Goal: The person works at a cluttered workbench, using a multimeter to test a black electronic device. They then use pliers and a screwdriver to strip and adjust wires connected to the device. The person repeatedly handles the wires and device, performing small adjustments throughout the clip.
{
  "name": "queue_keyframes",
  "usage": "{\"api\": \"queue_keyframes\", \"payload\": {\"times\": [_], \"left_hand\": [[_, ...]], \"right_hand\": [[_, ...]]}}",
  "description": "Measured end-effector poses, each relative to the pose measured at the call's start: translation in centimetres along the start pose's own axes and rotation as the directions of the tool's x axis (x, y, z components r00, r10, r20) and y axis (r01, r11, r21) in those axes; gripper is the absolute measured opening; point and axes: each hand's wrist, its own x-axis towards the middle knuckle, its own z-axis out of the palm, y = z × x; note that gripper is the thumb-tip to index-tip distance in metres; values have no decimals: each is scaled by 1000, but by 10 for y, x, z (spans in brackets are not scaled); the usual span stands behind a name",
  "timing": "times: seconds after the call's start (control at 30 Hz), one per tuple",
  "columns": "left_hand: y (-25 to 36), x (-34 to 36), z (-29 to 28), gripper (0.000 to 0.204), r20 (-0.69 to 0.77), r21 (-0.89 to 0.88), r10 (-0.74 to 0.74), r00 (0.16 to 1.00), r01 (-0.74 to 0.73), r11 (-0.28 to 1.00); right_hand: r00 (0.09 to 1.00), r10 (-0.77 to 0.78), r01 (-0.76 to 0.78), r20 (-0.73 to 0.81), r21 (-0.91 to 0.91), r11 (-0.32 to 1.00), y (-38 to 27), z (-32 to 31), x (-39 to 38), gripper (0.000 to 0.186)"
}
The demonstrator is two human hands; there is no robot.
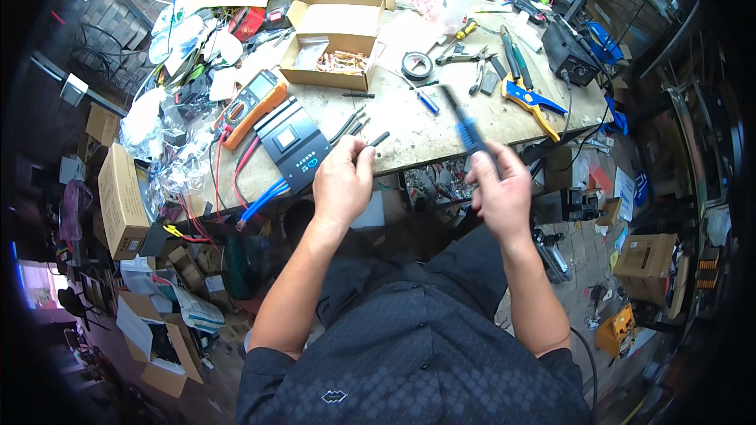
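In my right hand [502,190] is a long blue-and-black tool [468,132], gripped by its handle and pointing up and away over the bench's front edge. Motion blurs it, so I cannot tell its exact kind. My left hand [344,182] is closed, thumb against fingers, at the bench edge beside a flat black box [293,144]. A short black cable end [379,139] sticks out past its fingertips. Other black cables [350,123] with bare ends run from the box's right side. Thick blue cables [263,203] leave its near end.
An orange multimeter [252,108] lies left of the box. Behind are an open carton [327,75] of copper-coloured parts, black tape [416,65] and a blue screwdriver [427,101]. Blue-and-yellow wire strippers [532,102], pliers [479,69] and a black power unit [570,55] stand right. Clutter fills the left.
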Motion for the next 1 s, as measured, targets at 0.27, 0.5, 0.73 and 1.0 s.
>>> {"api": "queue_keyframes", "payload": {"times": [0.27, 0.5, 0.73, 1.0], "left_hand": [[17, -13, -21, 11, 160, -213, 33, 987, 2, 977], [24, -25, -43, 12, 371, -219, 240, 897, -166, 961], [38, -48, -86, 15, 667, -251, 364, 650, -264, 931], [50, -75, -124, 22, 857, -320, 390, 337, -246, 915]], "right_hand": [[936, -350, 212, 26, -837, 505, 14, 0, 47, 54], [605, -444, 796, 661, -504, 336, -31, 21, 7, 40], [423, -217, 852, 880, -305, 426, -51, 22, -34, 30], [398, -122, 693, 909, -210, 690, -46, 11, -97, 34]]}}
